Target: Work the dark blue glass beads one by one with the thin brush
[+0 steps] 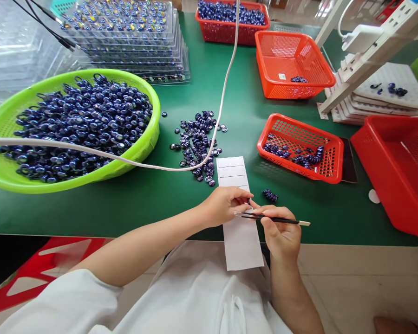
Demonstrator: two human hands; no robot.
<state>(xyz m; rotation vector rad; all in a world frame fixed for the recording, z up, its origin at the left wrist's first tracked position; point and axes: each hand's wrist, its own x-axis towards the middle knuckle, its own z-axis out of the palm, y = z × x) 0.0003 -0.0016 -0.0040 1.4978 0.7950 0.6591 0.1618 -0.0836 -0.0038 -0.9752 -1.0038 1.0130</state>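
Observation:
My left hand (226, 204) is closed in a pinch on a small glossy dark blue part (249, 201), mostly hidden by the fingers. Black tweezers (282, 220) lie across my right hand (282, 232), its fingers wrapped round them and their metal tips pointing left under my left hand. My right fingertips come close to the pinched part; whether they touch it I cannot tell. Beneath both hands, a white paper strip (244, 250) with ruled lines runs over the table's front edge. Beyond the left hand lies a loose pile of dark blue parts (197, 139).
A green basket (156, 125) heaped with looped dark blue parts stands left. Red baskets (337, 162) (296, 88) hold a few more parts. Stacked clear trays (181, 69) are behind. A white cable (153, 166) hangs across the view. A small cluster of parts (270, 195) lies near my right hand.

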